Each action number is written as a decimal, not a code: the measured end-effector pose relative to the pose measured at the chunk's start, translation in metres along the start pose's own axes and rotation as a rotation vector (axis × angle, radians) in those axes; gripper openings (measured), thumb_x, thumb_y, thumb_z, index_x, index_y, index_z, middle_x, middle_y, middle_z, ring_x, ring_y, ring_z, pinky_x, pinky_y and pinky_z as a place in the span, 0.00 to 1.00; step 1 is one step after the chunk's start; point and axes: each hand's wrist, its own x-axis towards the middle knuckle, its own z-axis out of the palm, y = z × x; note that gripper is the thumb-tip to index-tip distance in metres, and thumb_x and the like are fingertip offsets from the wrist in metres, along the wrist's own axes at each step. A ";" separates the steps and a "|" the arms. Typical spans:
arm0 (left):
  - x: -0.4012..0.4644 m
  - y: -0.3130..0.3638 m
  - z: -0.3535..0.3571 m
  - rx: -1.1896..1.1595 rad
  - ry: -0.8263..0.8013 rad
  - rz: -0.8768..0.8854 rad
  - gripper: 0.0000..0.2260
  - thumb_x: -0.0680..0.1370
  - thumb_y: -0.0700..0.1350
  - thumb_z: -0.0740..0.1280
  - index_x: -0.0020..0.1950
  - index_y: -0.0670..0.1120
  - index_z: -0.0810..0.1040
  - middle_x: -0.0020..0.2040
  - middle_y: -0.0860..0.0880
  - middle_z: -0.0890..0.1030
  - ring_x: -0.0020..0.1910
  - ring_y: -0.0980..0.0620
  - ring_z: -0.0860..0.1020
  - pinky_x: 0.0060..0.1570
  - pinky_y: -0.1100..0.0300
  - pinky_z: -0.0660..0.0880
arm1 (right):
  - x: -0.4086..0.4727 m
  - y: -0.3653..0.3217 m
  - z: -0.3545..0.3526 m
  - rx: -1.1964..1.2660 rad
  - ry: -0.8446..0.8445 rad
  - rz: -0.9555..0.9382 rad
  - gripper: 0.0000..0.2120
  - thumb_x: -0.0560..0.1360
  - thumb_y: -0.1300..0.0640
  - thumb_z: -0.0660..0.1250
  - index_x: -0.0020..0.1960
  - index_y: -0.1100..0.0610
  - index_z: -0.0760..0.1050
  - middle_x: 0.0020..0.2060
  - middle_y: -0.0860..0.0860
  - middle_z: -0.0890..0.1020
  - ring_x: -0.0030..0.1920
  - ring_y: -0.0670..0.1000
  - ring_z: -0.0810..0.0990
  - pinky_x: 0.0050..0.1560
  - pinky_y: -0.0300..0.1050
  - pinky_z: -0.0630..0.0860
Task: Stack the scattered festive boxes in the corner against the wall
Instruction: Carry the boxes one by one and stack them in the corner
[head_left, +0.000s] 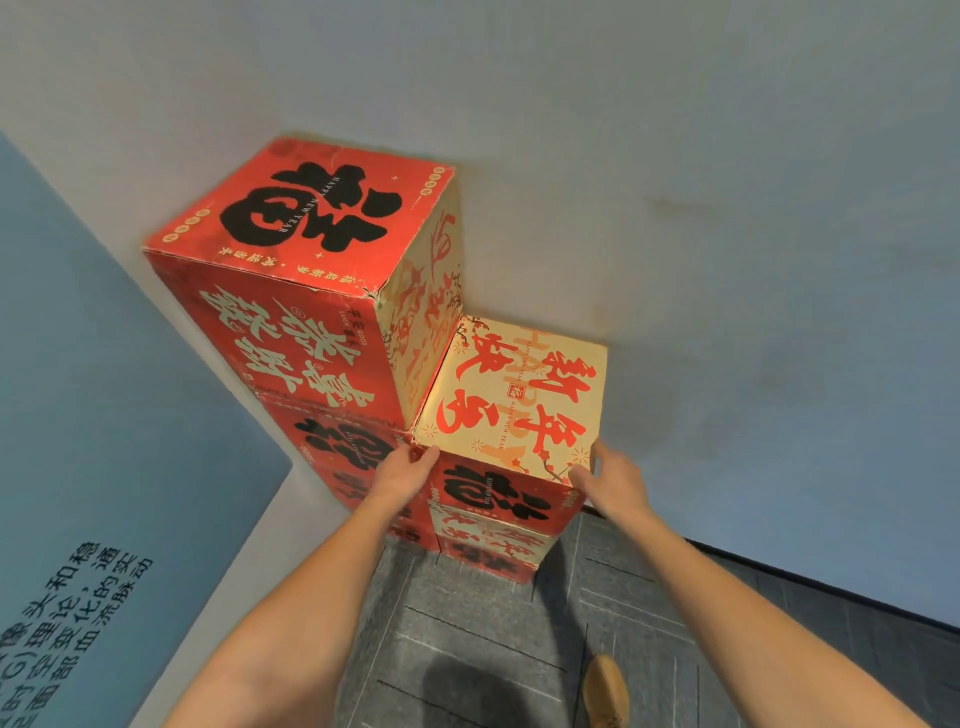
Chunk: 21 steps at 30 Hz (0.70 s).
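**A:** What are the hands doing?

**B:** Both hands are on the same box. The left hand (407, 470) is at its near left top corner, fingers lying against the left side and thumb on the front edge. The right hand (602, 480) is at the near right top corner, fingers bent round onto the right side, thumb on the front. Together they clasp the box between them.

**A:** What does the box look like?

**B:** The cream-topped box (511, 402) has red characters and small blossoms on its pale top, and a red front with a large black character. It sits on top of a lower box (493, 545) in matching red and cream, which stands on the floor.

**A:** Where is it in the room?

**B:** Its far side is against the pale wall (675, 156). Its left side is just beside a taller stack. The top of that stack is a big red box (306, 213) with a large black character, set into the corner, with another red box (353, 452) under it.

**A:** Anything else?

**B:** A blue wall panel (104, 415) with dark printed characters is on the left. The floor is grey carpet (467, 649), and the tip of a tan shoe (605, 691) shows at the bottom.
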 end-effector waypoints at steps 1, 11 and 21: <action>-0.006 0.002 -0.004 0.047 -0.003 0.023 0.27 0.81 0.59 0.61 0.75 0.45 0.67 0.70 0.45 0.75 0.69 0.43 0.73 0.68 0.48 0.69 | 0.001 -0.007 -0.003 -0.032 0.007 -0.034 0.17 0.80 0.50 0.64 0.67 0.53 0.69 0.61 0.52 0.79 0.61 0.55 0.78 0.55 0.51 0.78; -0.088 -0.005 -0.047 0.264 0.090 -0.065 0.29 0.80 0.57 0.64 0.76 0.42 0.65 0.73 0.43 0.72 0.70 0.43 0.71 0.69 0.53 0.69 | 0.010 -0.110 0.005 -0.352 -0.225 -0.485 0.27 0.81 0.46 0.60 0.77 0.55 0.64 0.72 0.56 0.71 0.71 0.56 0.71 0.71 0.52 0.68; -0.274 -0.101 -0.036 0.083 0.414 -0.528 0.28 0.81 0.54 0.64 0.76 0.42 0.64 0.73 0.41 0.72 0.71 0.41 0.70 0.67 0.54 0.69 | -0.098 -0.184 0.098 -0.616 -0.656 -1.012 0.28 0.79 0.48 0.65 0.74 0.60 0.67 0.67 0.60 0.76 0.69 0.59 0.73 0.67 0.48 0.69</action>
